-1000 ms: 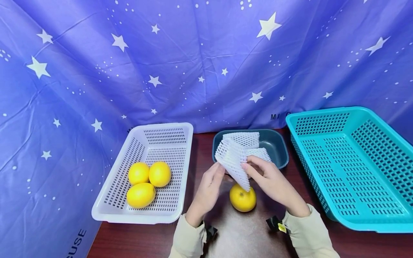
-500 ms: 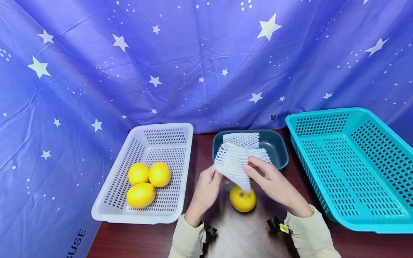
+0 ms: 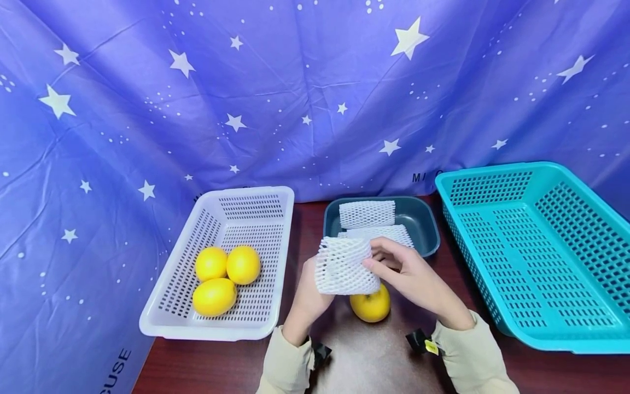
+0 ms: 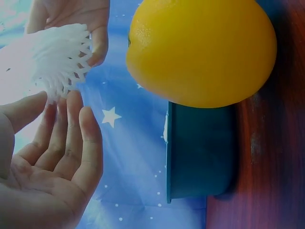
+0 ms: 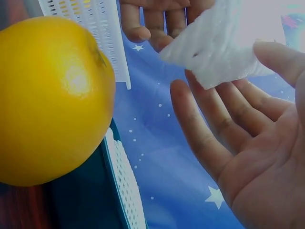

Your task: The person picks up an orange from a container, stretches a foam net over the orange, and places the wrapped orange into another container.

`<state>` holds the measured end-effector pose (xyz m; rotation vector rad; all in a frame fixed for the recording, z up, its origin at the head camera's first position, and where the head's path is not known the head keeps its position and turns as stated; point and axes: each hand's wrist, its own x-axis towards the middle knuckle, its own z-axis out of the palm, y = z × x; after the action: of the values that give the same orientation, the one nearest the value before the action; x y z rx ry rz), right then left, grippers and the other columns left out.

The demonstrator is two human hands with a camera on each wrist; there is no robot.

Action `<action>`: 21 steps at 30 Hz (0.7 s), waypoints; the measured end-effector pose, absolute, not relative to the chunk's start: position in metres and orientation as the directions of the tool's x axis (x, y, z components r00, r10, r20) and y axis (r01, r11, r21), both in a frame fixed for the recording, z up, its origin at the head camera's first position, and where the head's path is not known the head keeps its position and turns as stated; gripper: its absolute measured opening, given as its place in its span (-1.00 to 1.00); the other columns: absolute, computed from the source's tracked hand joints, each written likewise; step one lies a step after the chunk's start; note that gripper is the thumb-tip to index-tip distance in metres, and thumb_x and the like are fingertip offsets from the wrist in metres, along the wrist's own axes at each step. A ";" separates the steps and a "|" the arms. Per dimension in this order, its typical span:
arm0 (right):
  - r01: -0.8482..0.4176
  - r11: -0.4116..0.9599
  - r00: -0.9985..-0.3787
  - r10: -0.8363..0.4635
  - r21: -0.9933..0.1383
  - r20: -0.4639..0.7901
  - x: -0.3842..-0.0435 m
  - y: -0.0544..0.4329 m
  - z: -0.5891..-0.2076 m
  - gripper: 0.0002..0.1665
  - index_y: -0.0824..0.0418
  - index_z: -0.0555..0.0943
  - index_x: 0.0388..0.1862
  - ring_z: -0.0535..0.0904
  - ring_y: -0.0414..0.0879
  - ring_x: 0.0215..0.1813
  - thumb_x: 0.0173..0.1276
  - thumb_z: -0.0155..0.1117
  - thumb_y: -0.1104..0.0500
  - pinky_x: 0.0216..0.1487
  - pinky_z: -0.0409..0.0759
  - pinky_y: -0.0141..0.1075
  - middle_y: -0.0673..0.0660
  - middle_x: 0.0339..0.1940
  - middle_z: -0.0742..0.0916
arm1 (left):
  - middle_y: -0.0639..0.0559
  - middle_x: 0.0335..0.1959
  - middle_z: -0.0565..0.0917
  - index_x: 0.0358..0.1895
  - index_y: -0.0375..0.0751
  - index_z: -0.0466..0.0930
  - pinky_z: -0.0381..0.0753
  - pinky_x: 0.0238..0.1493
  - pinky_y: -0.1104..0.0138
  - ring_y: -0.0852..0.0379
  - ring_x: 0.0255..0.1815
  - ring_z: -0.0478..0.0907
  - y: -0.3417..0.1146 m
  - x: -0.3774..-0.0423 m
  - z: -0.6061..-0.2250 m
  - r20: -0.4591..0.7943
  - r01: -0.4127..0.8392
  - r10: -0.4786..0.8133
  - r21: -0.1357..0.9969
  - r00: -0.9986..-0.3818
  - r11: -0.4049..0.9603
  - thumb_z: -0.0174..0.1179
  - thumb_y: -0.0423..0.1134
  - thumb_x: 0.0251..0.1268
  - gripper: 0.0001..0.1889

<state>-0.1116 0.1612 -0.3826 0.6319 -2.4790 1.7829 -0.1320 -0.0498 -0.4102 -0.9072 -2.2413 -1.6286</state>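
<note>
A white foam fruit net (image 3: 345,269) is held up between my two hands in the head view. My left hand (image 3: 309,295) pinches one edge of it; in the left wrist view thumb and fingertips meet at the net's slotted edge (image 4: 64,62). On the other side my right hand (image 3: 415,282) grips the net between thumb and fingers. Below the net, an orange (image 3: 370,307) sits on the table, its top partly covered by the net in the head view. The orange (image 5: 57,100) looms large beside my fingers in the right wrist view.
Behind my hands stands a dark teal tray (image 3: 427,230) with more foam nets (image 3: 367,214). To the left, a white basket (image 3: 266,328) holds three yellow-orange fruits (image 3: 214,297). A turquoise basket (image 3: 521,262) stands on the right. A starry blue cloth (image 3: 305,87) hangs behind.
The foam net has come down and nearer to me, turning from a slanted point into a squarer shape. It now overlaps my left fingers. The orange has stayed in place.
</note>
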 end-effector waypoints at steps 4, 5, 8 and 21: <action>-0.315 0.280 -0.930 -0.282 -0.907 0.235 -0.113 0.164 -0.383 -0.75 0.21 0.57 0.05 0.64 -0.15 -0.11 0.43 0.27 0.23 -0.05 0.67 -0.37 0.10 -0.13 0.71 | -0.21 -0.08 0.72 0.05 -0.45 0.59 0.66 0.03 0.26 0.08 -0.04 0.65 -0.051 -0.134 -0.410 0.501 0.578 0.336 0.794 -0.798 0.188 0.25 -0.46 0.18 -0.66; -0.314 0.283 -0.932 -0.273 -0.906 0.238 -0.113 0.164 -0.384 -0.73 0.22 0.57 0.06 0.64 -0.15 -0.11 0.42 0.28 0.23 -0.06 0.67 -0.37 0.10 -0.13 0.71 | -0.21 -0.06 0.72 0.08 -0.44 0.58 0.65 0.05 0.27 0.10 -0.02 0.64 -0.052 -0.134 -0.409 0.487 0.561 0.333 0.809 -0.808 0.177 0.28 -0.45 0.17 -0.63; -0.311 0.292 -0.938 -0.244 -0.904 0.244 -0.114 0.166 -0.384 -0.70 0.25 0.56 0.06 0.64 -0.16 -0.12 0.39 0.32 0.24 -0.08 0.67 -0.38 0.12 -0.15 0.70 | -0.22 -0.06 0.70 0.07 -0.40 0.56 0.63 0.05 0.30 0.17 -0.04 0.61 -0.051 -0.135 -0.408 0.432 0.490 0.331 0.864 -0.839 0.113 0.29 -0.46 0.18 -0.64; -0.215 0.178 -0.966 -0.186 -0.960 0.182 -0.114 0.170 -0.382 -0.61 0.30 0.48 0.11 0.63 -0.13 -0.33 0.35 0.34 0.29 -0.33 0.64 -0.36 0.20 -0.20 0.55 | 0.08 -0.53 0.40 -0.17 -0.50 0.39 0.44 -0.26 0.47 0.29 -0.42 0.41 -0.044 -0.131 -0.396 0.257 0.242 0.249 0.966 -0.934 -0.088 -0.06 -0.37 0.54 -0.82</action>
<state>-0.1145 0.1698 -0.3818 0.4074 -2.3930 1.9570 -0.1314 -0.0444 -0.3960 -0.5721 -2.1250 -2.2487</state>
